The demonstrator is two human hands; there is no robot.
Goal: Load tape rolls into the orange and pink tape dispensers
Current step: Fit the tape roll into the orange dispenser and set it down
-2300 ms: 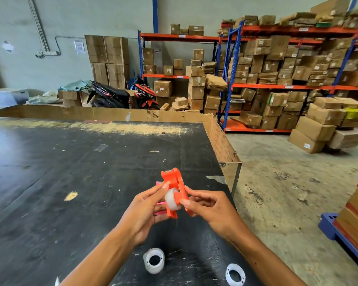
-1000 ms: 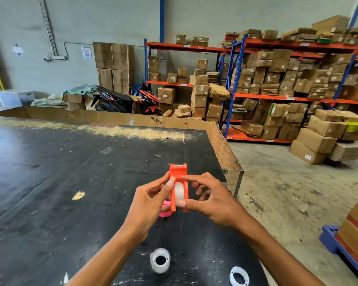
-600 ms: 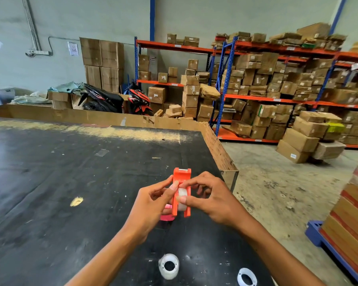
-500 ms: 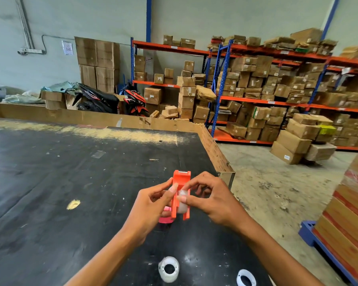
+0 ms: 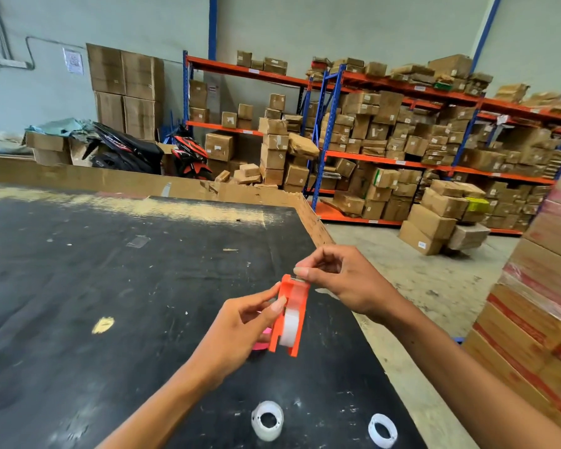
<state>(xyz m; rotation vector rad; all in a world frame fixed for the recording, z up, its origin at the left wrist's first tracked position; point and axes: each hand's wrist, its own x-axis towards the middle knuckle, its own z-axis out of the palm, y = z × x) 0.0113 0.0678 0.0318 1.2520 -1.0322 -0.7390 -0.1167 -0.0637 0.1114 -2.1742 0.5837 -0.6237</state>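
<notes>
My left hand (image 5: 240, 332) grips the orange tape dispenser (image 5: 297, 296) by its side, above the black table (image 5: 110, 286). A clear tape roll (image 5: 289, 327) sits inside the dispenser. My right hand (image 5: 340, 280) pinches the tape end at the dispenser's top, by the cutter. The pink dispenser (image 5: 261, 345) lies on the table just behind my left hand, mostly hidden. Two loose tape rolls lie near the table's front edge: a thick one (image 5: 268, 424) and a thin one (image 5: 382, 429).
A raised cardboard rim (image 5: 314, 222) runs along the table's far and right sides. Stacked cartons on a blue pallet (image 5: 538, 306) stand close on the right. Racks of boxes (image 5: 402, 150) and motorbikes (image 5: 127, 150) are far behind, across bare concrete floor (image 5: 418, 286).
My right hand has left the dispenser's side and risen to its top, pinching the tape end. The dispenser has tilted slightly, still held by my left hand.
</notes>
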